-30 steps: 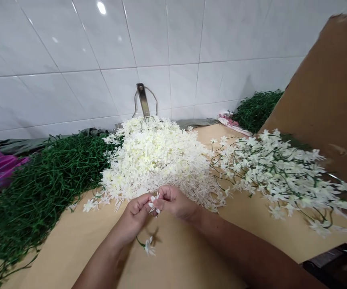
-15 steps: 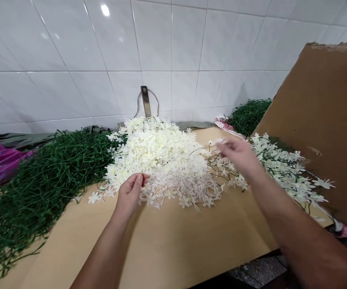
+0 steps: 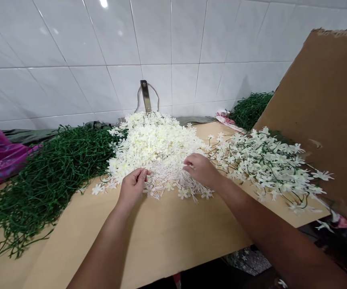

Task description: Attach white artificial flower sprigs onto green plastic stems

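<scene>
A heap of creamy white artificial flower heads lies in the middle of the table, with a fringe of thin white strands along its front. At the left front of the heap, my left hand is closed, thumb pressed to the fingers; whatever sits in the pinch is too small to make out. My right hand reaches to the right edge of the strands with its fingers curled together. What it grips, if anything, is hidden. White flowers on green stems are piled to the right.
Green plastic stems make a large pile on the left, beside a magenta bag. More green stems lie at the back right. A cardboard sheet leans on the right. A metal strip stands near the tiled wall.
My right hand has moved left and down, from beside the stemmed flowers to the strands of the heap. The left hand keeps its pinch in nearly the same place. The view has shifted slightly.
</scene>
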